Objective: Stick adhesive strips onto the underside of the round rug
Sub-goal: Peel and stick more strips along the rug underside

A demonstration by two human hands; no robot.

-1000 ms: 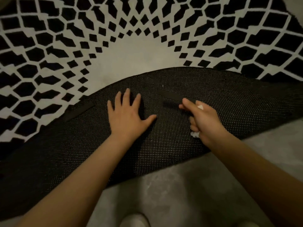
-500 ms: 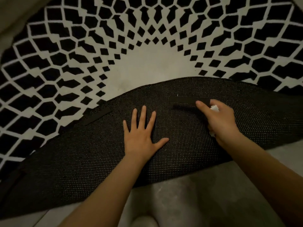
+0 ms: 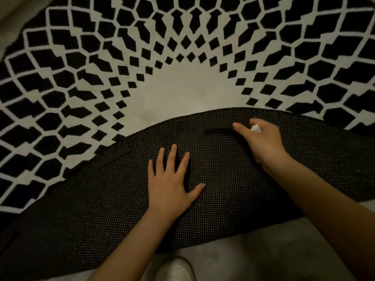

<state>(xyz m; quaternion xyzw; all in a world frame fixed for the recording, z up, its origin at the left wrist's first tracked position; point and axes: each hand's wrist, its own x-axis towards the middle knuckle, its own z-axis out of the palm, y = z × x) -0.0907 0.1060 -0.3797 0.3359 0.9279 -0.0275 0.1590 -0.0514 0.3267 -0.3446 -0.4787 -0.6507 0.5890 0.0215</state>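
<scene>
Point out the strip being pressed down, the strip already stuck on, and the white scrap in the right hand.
Strip being pressed [image 3: 217, 125], head view, its bare middle.
Stuck strip [image 3: 113, 157], head view, its middle.
White scrap [image 3: 256, 128], head view, the part showing above the fingers.

Single head-worn view, steeply downward and close over the folded rug [image 3: 233, 199] and floor [image 3: 253, 258].

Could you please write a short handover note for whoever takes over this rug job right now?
Left hand: flat, fingers spread, pinning the folded-over rug underside.
Right hand: forefinger pressing the right end of a black strip, with crumpled white paper tucked in its fingers.
Done: another strip lies stuck near the fold's left edge.
Left: probably press the current strip flat, then add strips elsewhere.
</scene>
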